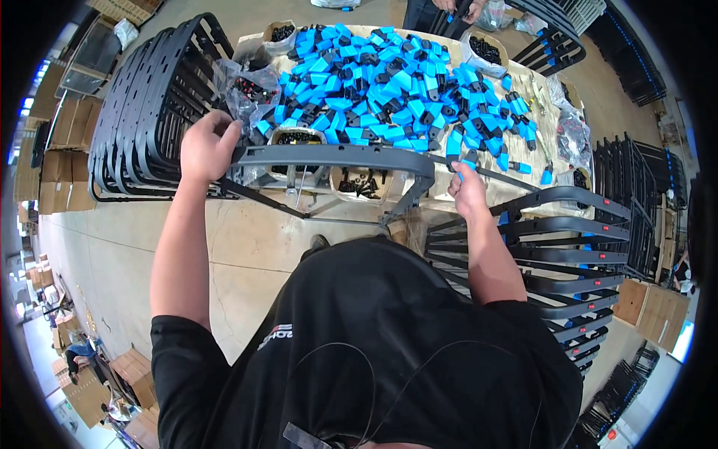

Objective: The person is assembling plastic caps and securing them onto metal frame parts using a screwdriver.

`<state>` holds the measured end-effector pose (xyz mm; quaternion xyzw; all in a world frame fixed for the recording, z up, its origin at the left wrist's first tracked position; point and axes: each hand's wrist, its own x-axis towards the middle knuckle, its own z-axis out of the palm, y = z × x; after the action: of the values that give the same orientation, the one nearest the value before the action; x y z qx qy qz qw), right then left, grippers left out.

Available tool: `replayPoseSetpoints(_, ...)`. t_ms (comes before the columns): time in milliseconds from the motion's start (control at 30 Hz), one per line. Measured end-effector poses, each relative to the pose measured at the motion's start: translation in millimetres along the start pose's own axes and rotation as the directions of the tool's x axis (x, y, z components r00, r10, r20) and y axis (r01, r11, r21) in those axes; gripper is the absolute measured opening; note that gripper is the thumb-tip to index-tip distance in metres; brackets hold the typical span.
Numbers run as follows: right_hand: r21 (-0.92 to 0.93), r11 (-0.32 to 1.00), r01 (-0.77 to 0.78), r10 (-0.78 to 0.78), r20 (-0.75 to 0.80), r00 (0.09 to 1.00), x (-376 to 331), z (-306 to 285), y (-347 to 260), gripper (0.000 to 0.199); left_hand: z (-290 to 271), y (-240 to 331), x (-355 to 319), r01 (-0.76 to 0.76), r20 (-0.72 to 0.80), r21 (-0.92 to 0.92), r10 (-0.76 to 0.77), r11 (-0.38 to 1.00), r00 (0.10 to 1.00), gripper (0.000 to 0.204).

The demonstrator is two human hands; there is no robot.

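A black metal frame [329, 156] with a rounded corner lies across the near edge of the table, its thinner bars reaching down in front of it. My left hand [208, 148] is closed around the frame's left end, beside a stack of similar frames [138, 112]. At the frame's right side, my right hand [470, 191] pinches a small blue-and-black plastic piece [469, 162] against a thin bar; the fingertips partly cover it. Beyond both hands spreads a big heap of blue-and-black plastic pieces [374, 78].
Open containers of dark small parts, including a near box [360, 185] and a far tub [486, 51], stand around the heap. More black frames [568, 254] are stacked at my right. Across the table, another person's hands [467, 9] are near black bars. Cardboard boxes [67, 172] stand left.
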<state>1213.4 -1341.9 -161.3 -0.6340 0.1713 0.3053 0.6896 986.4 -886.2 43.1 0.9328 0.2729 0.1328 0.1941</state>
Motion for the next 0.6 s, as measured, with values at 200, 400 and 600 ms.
replayPoseSetpoints(200, 0.368, 0.930, -0.018, -0.057, 0.192, 0.980, -104, 5, 25, 0.022, 7, -6, -16, -0.229, -0.396, -0.165, 0.148, 0.959, 0.906, 0.016)
replayPoseSetpoints(400, 0.306, 0.932, 0.196, -0.257, 0.173, 0.951, -224, 41, 32, 0.018, 31, -6, -115, -0.567, -0.378, -0.490, 0.425, 0.661, 0.822, 0.009)
replayPoseSetpoints(600, 0.006, 0.984, 0.179, -0.172, 0.301, 0.938, -267, 154, 39, 0.021, 74, 9, -126, 0.418, 0.556, -0.831, 0.598, 0.368, 0.577, 0.049)
